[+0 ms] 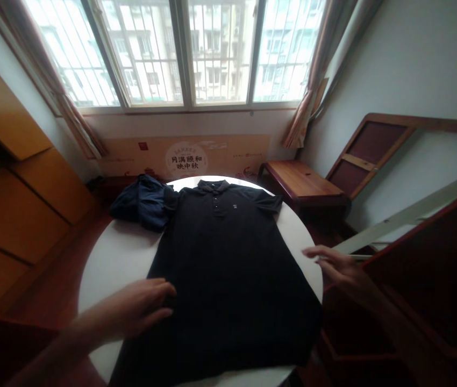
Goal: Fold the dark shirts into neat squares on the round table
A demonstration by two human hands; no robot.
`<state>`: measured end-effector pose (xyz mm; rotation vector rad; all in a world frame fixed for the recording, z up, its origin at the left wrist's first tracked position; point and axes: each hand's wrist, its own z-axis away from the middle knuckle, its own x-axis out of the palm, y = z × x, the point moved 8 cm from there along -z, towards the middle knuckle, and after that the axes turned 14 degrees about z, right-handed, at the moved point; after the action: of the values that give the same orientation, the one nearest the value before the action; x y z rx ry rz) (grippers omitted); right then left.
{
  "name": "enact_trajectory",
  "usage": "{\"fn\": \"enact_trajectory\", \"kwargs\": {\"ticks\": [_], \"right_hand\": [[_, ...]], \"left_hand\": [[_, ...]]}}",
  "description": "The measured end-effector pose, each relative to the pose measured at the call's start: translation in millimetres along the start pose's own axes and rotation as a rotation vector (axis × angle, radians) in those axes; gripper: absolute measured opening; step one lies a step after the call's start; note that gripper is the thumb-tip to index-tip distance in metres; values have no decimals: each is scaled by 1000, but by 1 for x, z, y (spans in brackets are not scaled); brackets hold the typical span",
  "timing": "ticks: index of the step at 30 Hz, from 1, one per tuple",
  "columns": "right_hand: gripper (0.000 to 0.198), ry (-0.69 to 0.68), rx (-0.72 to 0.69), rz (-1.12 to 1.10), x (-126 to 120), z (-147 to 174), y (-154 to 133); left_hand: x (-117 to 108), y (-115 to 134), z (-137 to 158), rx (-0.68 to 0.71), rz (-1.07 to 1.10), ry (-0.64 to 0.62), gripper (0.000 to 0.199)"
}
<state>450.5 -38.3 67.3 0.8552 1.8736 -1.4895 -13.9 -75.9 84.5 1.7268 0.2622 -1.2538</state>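
Note:
A black short-sleeved polo shirt (228, 269) lies spread face up, its collar toward the window and its hem toward me. It rests on a round white table (107, 269). My left hand (145, 303) is over the shirt's left edge, thumb apart from the bent fingers and nothing held; whether it touches the cloth I cannot tell. At the table's right rim, away from the shirt, my right hand (335, 263) hovers with its fingers stretched out and nothing in it. A bunched dark blue garment (143, 201) sits beside the shirt's left sleeve.
Behind the table stand a low wooden stool-like table (299, 180) and a long printed cardboard panel (131, 156) under the barred window (220, 54). Orange-brown cabinets (47, 193) line the left. A wooden frame (373, 145) leans on the right wall.

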Motion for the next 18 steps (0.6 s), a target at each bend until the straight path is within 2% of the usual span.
{"fn": "enact_trajectory", "kwargs": {"ticks": [2, 4, 7, 10, 13, 18], "right_hand": [[22, 40, 256, -174, 7, -60, 21], [16, 103, 547, -311, 18, -110, 43], [19, 120, 687, -277, 33, -170, 53], [29, 123, 745, -200, 43, -205, 60], [35, 131, 737, -106, 48, -226, 62], [37, 174, 526, 29, 45, -256, 34]], "left_hand": [[9, 5, -65, 89, 31, -83, 21], [12, -2, -127, 106, 22, 2, 22], [25, -29, -192, 18, -62, 130, 30], [42, -56, -215, -68, -121, 173, 40], [53, -69, -216, -75, -144, 200, 50], [56, -70, -215, -57, -129, 220, 53]]}}
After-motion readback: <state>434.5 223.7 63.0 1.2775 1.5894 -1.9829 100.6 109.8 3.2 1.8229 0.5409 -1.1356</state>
